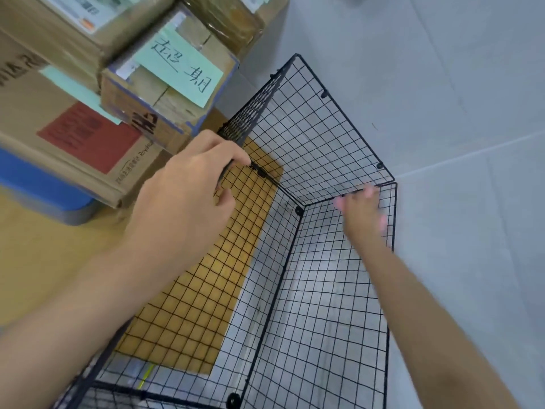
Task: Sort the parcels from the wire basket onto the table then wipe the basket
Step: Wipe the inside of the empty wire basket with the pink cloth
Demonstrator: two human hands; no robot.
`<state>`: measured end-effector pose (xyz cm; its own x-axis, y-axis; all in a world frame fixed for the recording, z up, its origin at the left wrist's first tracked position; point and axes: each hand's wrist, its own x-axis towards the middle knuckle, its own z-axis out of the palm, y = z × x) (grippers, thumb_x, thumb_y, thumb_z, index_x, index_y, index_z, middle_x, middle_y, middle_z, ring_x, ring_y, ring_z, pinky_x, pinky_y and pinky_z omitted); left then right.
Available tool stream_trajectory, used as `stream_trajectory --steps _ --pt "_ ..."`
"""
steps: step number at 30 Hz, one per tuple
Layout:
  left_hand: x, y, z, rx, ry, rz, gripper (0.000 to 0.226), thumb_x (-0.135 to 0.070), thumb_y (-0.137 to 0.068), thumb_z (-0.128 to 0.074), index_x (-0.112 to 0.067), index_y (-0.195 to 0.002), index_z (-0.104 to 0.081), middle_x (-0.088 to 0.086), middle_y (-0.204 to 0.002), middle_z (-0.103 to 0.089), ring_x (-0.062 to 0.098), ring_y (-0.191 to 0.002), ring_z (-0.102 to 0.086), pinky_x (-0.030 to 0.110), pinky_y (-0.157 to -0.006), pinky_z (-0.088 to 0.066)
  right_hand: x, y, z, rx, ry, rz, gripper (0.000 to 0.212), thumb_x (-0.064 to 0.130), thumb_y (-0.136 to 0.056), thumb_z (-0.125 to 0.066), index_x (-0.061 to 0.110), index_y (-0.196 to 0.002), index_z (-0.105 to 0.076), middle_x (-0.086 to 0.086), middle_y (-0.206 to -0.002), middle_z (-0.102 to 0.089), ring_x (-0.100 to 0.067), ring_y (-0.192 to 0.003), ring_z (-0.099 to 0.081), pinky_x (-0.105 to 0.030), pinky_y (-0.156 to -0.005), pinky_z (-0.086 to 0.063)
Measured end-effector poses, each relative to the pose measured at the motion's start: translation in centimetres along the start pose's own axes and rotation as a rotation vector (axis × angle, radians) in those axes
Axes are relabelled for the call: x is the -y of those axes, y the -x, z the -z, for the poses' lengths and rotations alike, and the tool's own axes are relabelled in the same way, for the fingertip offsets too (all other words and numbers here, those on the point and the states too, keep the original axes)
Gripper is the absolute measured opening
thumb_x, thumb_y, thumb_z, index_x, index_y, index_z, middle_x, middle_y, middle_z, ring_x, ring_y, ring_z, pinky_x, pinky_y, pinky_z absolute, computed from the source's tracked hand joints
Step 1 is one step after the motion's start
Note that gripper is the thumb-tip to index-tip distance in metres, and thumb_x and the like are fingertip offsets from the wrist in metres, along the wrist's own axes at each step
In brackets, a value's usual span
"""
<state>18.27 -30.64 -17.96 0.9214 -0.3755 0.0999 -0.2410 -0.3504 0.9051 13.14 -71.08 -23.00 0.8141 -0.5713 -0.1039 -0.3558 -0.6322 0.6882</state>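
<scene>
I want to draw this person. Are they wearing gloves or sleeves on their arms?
Neither. The left hand and the right hand wear no gloves, and no sleeve shows up to the picture's edge. No watch or ring shows, though the right hand is blurred.

The black thin-wire grid basket [321, 137] looks like matt-coated metal, joined by small black plastic-looking clips [299, 210]. The brown cardboard parcels [165, 113] are matt and fibrous, carrying pale green paper notes [180, 63]. The yellow-brown wooden tabletop [38, 255] is smooth. The grey floor [457, 84] is matt.
</scene>
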Motion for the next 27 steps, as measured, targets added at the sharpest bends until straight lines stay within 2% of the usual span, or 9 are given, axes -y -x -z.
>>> stream_trajectory --steps 2,4,7,10,14,19,22,25,27 --pt "-0.1 0.1 0.0 -0.007 -0.015 0.004 0.038 -0.009 -0.089 -0.062 -0.032 -0.12 -0.057 -0.022 -0.114 -0.046 0.009 -0.079 -0.059 0.035 -0.067 -0.053 4.7 4.1 -2.9 0.15 0.102 0.243 0.05 0.009 -0.09 -0.052 -0.004 -0.136 -0.037 -0.029 -0.135 -0.044 -0.048 -0.127 -0.043 -0.029 -0.1 -0.048" --pt "-0.1 0.1 0.1 -0.009 -0.02 0.002 0.039 -0.009 -0.09 -0.061 -0.031 -0.121 -0.057 -0.022 -0.116 -0.046 0.011 -0.081 -0.06 0.032 -0.067 -0.051 9.5 9.6 -4.0 0.221 0.112 0.33 0.072 -0.006 -0.073 -0.069 0.002 -0.135 -0.034 -0.026 -0.127 -0.049 -0.048 -0.134 -0.038 -0.038 -0.109 -0.041" --pt "-0.1 0.0 0.0 -0.001 -0.017 -0.006 0.039 -0.008 -0.09 -0.06 -0.03 -0.122 -0.056 -0.02 -0.118 -0.047 0.012 -0.081 -0.058 0.036 -0.067 -0.052 11.6 14.4 -5.1 0.383 0.033 0.387 0.07 0.004 -0.08 -0.07 0.009 -0.14 -0.033 -0.024 -0.139 -0.04 -0.037 -0.132 -0.04 -0.043 -0.106 -0.045" --pt "-0.1 0.0 0.0 0.005 -0.011 -0.004 0.039 -0.007 -0.09 -0.06 -0.029 -0.123 -0.057 -0.018 -0.119 -0.047 0.012 -0.081 -0.057 0.04 -0.069 -0.053 8.2 12.2 -2.4 0.283 -0.041 0.252 0.06 0.004 -0.081 -0.066 0.011 -0.134 -0.04 -0.015 -0.131 -0.048 -0.025 -0.104 -0.049 -0.036 -0.083 -0.055" --pt "-0.1 0.0 -0.1 0.007 0.0 0.011 0.039 -0.008 -0.09 -0.062 -0.027 -0.124 -0.058 -0.016 -0.122 -0.048 0.009 -0.079 -0.056 0.029 -0.066 -0.046 0.1 5.8 3.6 0.027 0.008 -0.026 0.059 0.008 -0.08 -0.074 0.011 -0.131 -0.045 -0.007 -0.127 -0.052 -0.024 -0.113 -0.052 -0.031 -0.082 -0.051" --pt "0.2 0.0 -0.1 -0.002 -0.001 0.02 0.039 -0.009 -0.091 -0.061 -0.029 -0.124 -0.057 -0.017 -0.121 -0.047 0.006 -0.077 -0.053 0.023 -0.062 -0.039 -0.5 5.8 3.3 0.04 0.01 -0.057 0.048 0.007 -0.088 -0.065 0.012 -0.13 -0.044 -0.017 -0.135 -0.043 -0.034 -0.124 -0.045 -0.038 -0.081 -0.054" --pt "0.2 0.0 0.0 -0.003 0.001 0.006 0.039 -0.009 -0.091 -0.062 -0.03 -0.123 -0.056 -0.017 -0.118 -0.045 0.001 -0.075 -0.052 0.033 -0.067 -0.049 5.3 10.7 -0.3 0.149 0.153 0.112 0.035 0.004 -0.087 -0.068 0.017 -0.113 -0.048 -0.038 -0.128 -0.037 -0.053 -0.137 -0.027 -0.047 -0.082 -0.059" --pt "0.2 -0.1 0.0 0.004 0.003 -0.002 0.04 -0.008 -0.09 -0.062 -0.029 -0.124 -0.055 -0.016 -0.119 -0.045 0.007 -0.075 -0.054 0.038 -0.069 -0.053 10.6 17.5 -3.5 0.399 0.165 0.401 0.05 0.007 -0.091 -0.064 0.011 -0.135 -0.042 -0.033 -0.151 -0.02 -0.044 -0.147 -0.015 -0.055 -0.104 -0.046" --pt "0.2 -0.1 0.0 0.008 -0.002 0.002 0.04 -0.007 -0.09 -0.062 -0.028 -0.124 -0.055 -0.015 -0.119 -0.045 0.01 -0.077 -0.056 0.04 -0.069 -0.054 11.3 20.1 -3.7 0.436 0.205 0.519 0.068 0.0 -0.085 -0.067 0.006 -0.144 -0.032 -0.029 -0.151 -0.024 -0.043 -0.144 -0.024 -0.052 -0.11 -0.041"
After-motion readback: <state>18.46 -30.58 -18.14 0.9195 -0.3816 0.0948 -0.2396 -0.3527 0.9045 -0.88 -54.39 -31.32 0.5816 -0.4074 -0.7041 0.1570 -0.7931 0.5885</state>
